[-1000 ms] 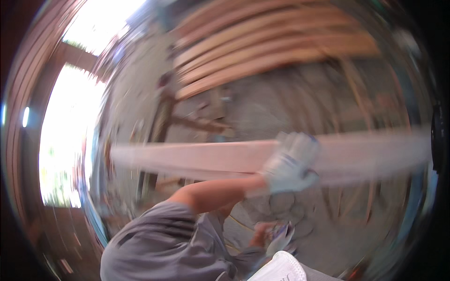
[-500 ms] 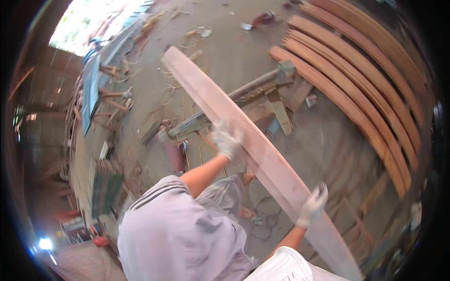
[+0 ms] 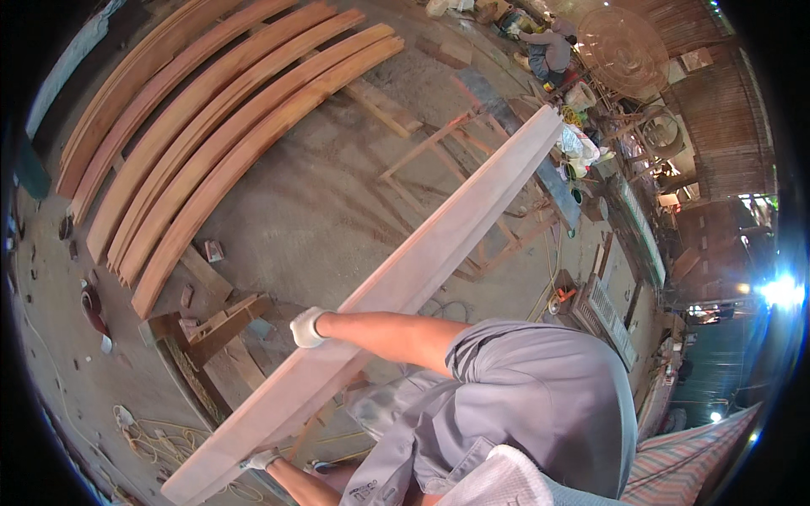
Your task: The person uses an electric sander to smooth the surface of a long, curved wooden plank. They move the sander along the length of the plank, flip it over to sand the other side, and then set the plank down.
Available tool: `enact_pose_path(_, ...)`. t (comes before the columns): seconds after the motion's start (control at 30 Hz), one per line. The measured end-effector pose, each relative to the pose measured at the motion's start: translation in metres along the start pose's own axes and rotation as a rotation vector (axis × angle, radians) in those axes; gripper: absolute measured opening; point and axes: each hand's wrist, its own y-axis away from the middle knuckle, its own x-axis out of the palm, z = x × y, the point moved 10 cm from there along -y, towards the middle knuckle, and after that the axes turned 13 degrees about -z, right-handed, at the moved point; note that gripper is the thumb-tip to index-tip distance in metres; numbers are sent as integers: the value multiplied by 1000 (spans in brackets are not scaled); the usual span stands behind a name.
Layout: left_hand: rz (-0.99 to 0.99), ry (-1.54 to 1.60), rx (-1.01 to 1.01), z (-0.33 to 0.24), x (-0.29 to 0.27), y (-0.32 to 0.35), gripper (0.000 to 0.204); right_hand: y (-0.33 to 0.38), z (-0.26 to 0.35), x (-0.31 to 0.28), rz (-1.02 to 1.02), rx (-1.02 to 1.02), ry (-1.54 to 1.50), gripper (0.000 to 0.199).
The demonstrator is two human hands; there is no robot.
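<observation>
A long, pale pinkish wooden board (image 3: 426,268) with a stepped edge runs from the lower left up to the upper right, across the front of my body. My right hand (image 3: 307,328), in a white glove, is closed over the board's far edge, its fingertips hidden behind the wood. Lower down, my left hand (image 3: 261,459), also gloved, grips the near edge close to the lower-left end, with part of its fingers out of sight. Beside that end stands a rough timber trestle (image 3: 192,371), partly covered by the board.
Several long brown timbers (image 3: 245,152), bowed in this view, lie at the upper left. A wooden frame (image 3: 422,160) lies beyond the board. Yellowish cord (image 3: 164,440) is tangled on the floor at lower left. At the far upper right a person (image 3: 553,52) crouches near a large round fan guard (image 3: 623,52).
My view has turned, so the board slants the other way and the timbers appear on the left. My left hand has gone from the board's face to its near edge; my right hand now wraps the far edge.
</observation>
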Motion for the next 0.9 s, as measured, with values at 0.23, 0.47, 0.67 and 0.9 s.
enact_pose_path(0.23, 70, 31, 104, 56, -72, 75, 81, 78, -94, -29, 215, 93, -136, 43)
enact_pose_path(0.47, -388, 598, -314, 177, 38, 233, 102, 154, -305, -124, -316, 278, -313, 22)
enact_pose_path(0.67, -541, 662, -255, 249, -26, 209, 90, 127, -127, -121, -421, -47, -550, 24)
enact_pose_path(0.9, -693, 321, 201, 111, -93, 137, 35, 86, 122, -48, -381, -384, -323, 13)
